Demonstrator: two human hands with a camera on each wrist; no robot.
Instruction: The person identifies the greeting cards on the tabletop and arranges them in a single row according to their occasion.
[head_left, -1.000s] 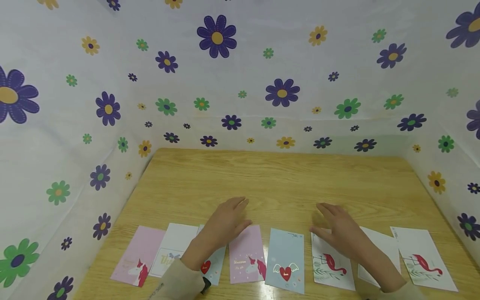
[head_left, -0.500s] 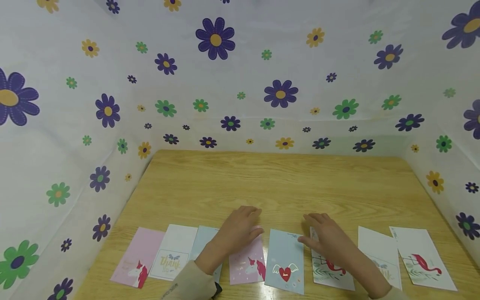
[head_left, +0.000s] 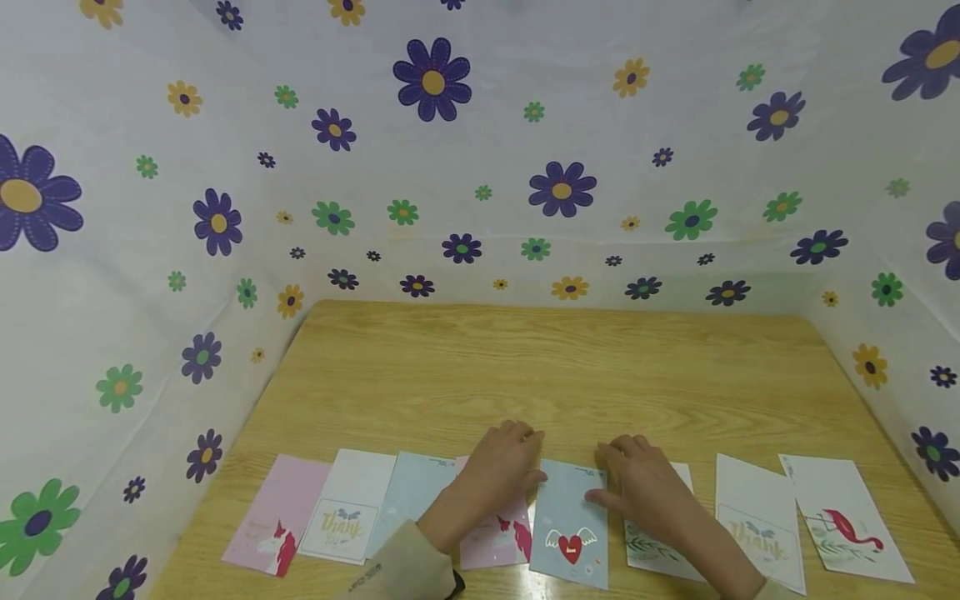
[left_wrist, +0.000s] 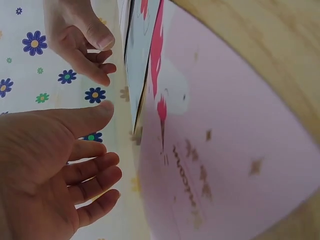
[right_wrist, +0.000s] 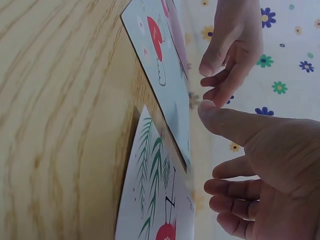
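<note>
My left hand (head_left: 497,467) is over the upper part of a pink unicorn card (head_left: 480,550), its fingers loosely bent and nothing held. Over a white flamingo card (head_left: 681,477) is my right hand (head_left: 647,485), also holding nothing. Between the two hands a light-blue card (head_left: 573,517) with a winged red heart lies on the table. In the left wrist view, the left hand (left_wrist: 75,170) is apart from the pink card (left_wrist: 220,115). The right wrist view has the right hand (right_wrist: 265,175) facing it across the light-blue card (right_wrist: 167,90).
Left of the hands lie another pink unicorn card (head_left: 262,517), a white "thank you" card (head_left: 348,483) and a partly hidden light-blue card (head_left: 416,483). To the right are another "thank you" card (head_left: 753,500) and flamingo card (head_left: 847,508). Flower-patterned cloth surrounds the wooden table (head_left: 555,367).
Both hands have moved toward each other and slightly nearer the body, ending on either side of the middle light-blue card. The cards have not visibly moved.
</note>
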